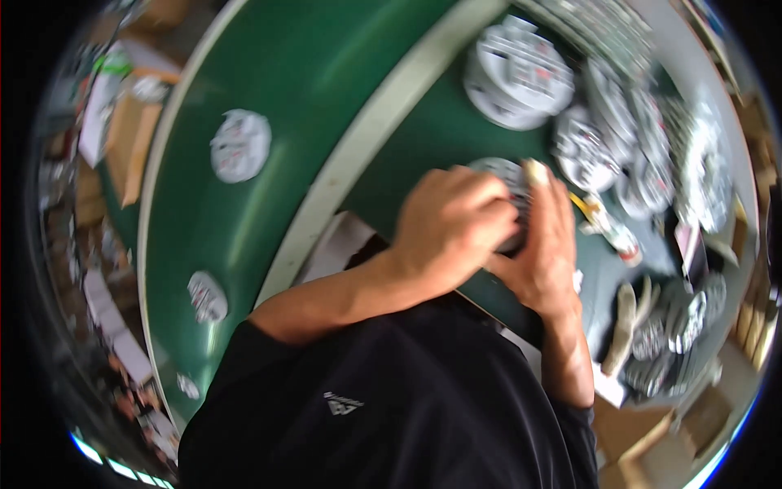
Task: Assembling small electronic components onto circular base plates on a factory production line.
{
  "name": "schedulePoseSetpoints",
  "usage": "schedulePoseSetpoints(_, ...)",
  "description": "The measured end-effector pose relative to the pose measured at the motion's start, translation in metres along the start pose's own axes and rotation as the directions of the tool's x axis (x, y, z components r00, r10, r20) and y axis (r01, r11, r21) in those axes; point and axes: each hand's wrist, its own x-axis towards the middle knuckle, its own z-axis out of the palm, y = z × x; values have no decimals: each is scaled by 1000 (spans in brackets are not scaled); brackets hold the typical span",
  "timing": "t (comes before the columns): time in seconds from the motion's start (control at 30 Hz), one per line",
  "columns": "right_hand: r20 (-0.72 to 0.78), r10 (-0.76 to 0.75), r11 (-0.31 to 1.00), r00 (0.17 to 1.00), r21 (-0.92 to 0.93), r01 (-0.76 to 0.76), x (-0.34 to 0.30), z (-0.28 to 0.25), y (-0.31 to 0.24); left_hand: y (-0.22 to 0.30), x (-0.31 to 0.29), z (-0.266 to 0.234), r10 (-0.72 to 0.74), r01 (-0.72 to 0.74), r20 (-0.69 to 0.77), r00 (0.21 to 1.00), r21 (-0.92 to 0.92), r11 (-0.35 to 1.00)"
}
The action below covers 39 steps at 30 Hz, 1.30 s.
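A round grey-white disc-shaped part (498, 168) lies on the green worktop, mostly covered by my two hands. My left hand (458, 218) is closed, with its knuckles up and its fingertips pressed to the middle of the disc; whatever those fingers pinch is hidden. Around the disc's right side goes my right hand (544, 244), fingers close together and thumb toward me, keeping hold of it. White wrapping (536, 173) covers one of its fingertips. Just right of that hand lies a tool or tube with a yellow tip (612, 231), blurred.
A stack of round white parts (519, 77) stands beyond my hands, and more discs (585, 151) pile up at the right. A glove (623, 326) lies nearer. Left of a pale rail (358, 151), a green belt surface carries a white disc (241, 145) and smaller pieces.
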Motion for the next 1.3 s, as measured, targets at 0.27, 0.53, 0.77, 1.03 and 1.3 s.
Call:
schedulePoseSetpoints(0.27,-17,-50,998,999,-28,49,1,2,-4,-28,12,8,300,-301,23,954,100,948)
schedulePoseSetpoints(0.53,-68,-92,996,993,-20,91,0,-5,1,-38,38,5,502,-479,126,856,-175,860)
schedulePoseSetpoints(0.77,-158,-94,991,983,83,108,-3,-18,-4,-11,30,-39,325,-295,153,933,-189,937)
schedulePoseSetpoints(1.03,140,3,981,990,193,-30,18,-117,1,-35,-14,-60,223,-223,-38,974,-20,975)
schedulePoseSetpoints(1.3,-363,400,785,841,-338,-519,-13,-272,336,-98,12,-101,249,-72,-473,845,362,929)
